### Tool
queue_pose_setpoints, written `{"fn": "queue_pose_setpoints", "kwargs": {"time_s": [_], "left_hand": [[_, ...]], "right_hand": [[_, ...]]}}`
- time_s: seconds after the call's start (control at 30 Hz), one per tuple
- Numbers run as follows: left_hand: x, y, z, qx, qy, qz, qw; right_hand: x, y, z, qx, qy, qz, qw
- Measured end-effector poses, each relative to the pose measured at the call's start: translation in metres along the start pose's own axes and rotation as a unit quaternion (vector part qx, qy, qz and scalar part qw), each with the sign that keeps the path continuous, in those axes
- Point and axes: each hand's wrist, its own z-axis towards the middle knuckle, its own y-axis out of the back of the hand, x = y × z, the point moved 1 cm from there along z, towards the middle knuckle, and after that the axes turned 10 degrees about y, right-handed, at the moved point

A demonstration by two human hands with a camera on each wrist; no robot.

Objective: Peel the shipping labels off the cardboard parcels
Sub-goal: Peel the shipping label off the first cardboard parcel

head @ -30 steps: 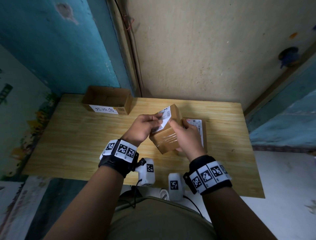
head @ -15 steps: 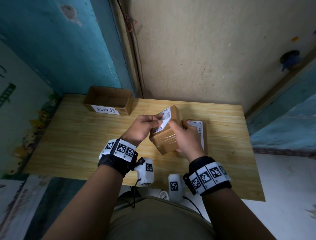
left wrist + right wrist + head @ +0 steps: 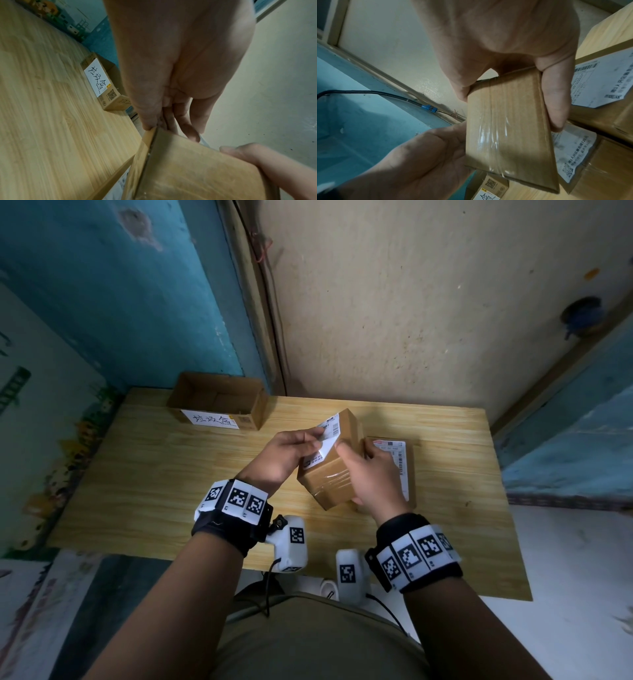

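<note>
My right hand point(image 3: 356, 451) holds a small taped cardboard parcel point(image 3: 327, 479) tilted above the table, thumb on one side and fingers on the other point(image 3: 555, 102). A white shipping label point(image 3: 331, 429) covers its upper face. Its lower corner is lifted, and my left hand point(image 3: 317, 440) pinches that loose flap between thumb and fingers. In the left wrist view the fingertips point(image 3: 154, 124) meet at the parcel's edge point(image 3: 197, 169). A second, flatter parcel point(image 3: 411, 474) lies on the table to the right, still bearing its label point(image 3: 397, 455).
An open cardboard box point(image 3: 219, 402) with a handwritten white sticker stands at the table's back left corner. The wooden table point(image 3: 154, 474) abuts a beige wall, with a blue wall to the left. A black cable point(image 3: 368, 93) runs along the wall.
The left hand has pulled the label's corner farther off the small parcel, so a larger white flap now hangs free. The right hand keeps the parcel in much the same place.
</note>
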Motion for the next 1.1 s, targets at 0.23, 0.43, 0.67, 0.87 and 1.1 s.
{"fn": "queue_pose_setpoints", "kwargs": {"time_s": [0.23, 0.43, 0.67, 0.87, 1.1], "left_hand": [[-0.004, -0.01, 0.001, -0.016, 0.003, -0.018, 1.0], [-0.007, -0.01, -0.003, -0.009, -0.011, 0.021, 1.0], [-0.011, -0.011, -0.005, -0.028, -0.027, 0.026, 0.999], [-0.013, -0.007, -0.006, -0.037, -0.01, 0.018, 0.999], [-0.011, -0.008, -0.006, -0.021, 0.003, 0.032, 0.999]], "right_hand": [[-0.003, 0.001, 0.003, -0.011, -0.018, 0.009, 1.0], [-0.003, 0.003, 0.004, -0.006, -0.019, 0.004, 1.0], [0.001, 0.003, 0.005, -0.005, -0.016, -0.005, 1.0], [0.004, 0.001, 0.003, 0.003, -0.009, -0.019, 1.0], [0.002, 0.001, 0.004, 0.006, -0.015, -0.016, 1.0]]}}
